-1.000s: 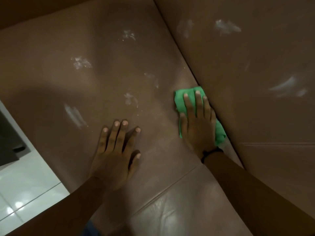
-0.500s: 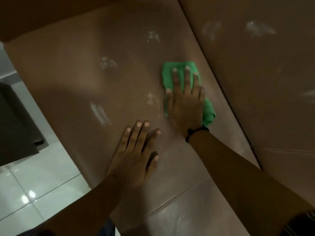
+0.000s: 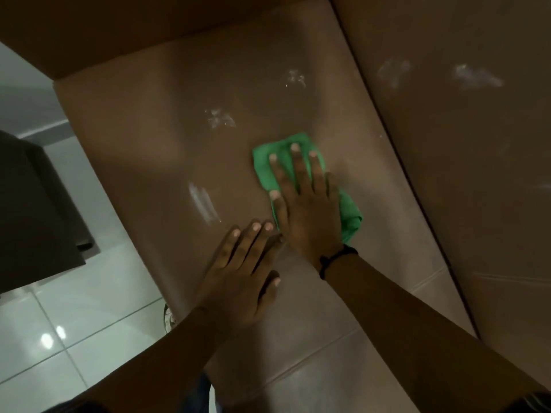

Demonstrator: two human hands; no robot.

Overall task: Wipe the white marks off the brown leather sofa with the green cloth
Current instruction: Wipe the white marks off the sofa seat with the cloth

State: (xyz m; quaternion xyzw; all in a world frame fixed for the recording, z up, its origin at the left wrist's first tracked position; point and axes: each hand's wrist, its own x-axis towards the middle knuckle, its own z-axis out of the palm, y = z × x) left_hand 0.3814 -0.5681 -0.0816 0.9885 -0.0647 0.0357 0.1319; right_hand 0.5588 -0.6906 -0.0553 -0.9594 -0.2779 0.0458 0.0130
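My right hand (image 3: 307,204) presses flat on the green cloth (image 3: 264,163), which lies on the brown leather sofa seat (image 3: 143,150). My left hand (image 3: 238,272) rests flat on the seat just below and left of it, fingers spread, holding nothing. White marks show on the seat: a streak (image 3: 204,205) left of the cloth, a smudge (image 3: 220,119) above it, and another smudge (image 3: 295,78) farther up. The backrest (image 3: 477,204) at right carries more white smears (image 3: 477,76).
White tiled floor (image 3: 74,323) lies to the left beyond the seat's front edge. A dark piece of furniture (image 3: 32,216) stands at the far left. The armrest (image 3: 119,28) borders the seat at the top.
My right hand slid the green cloth from the crease by the backrest leftward onto the middle of the seat. The small mark near my left fingertips no longer shows. My left hand stayed planted.
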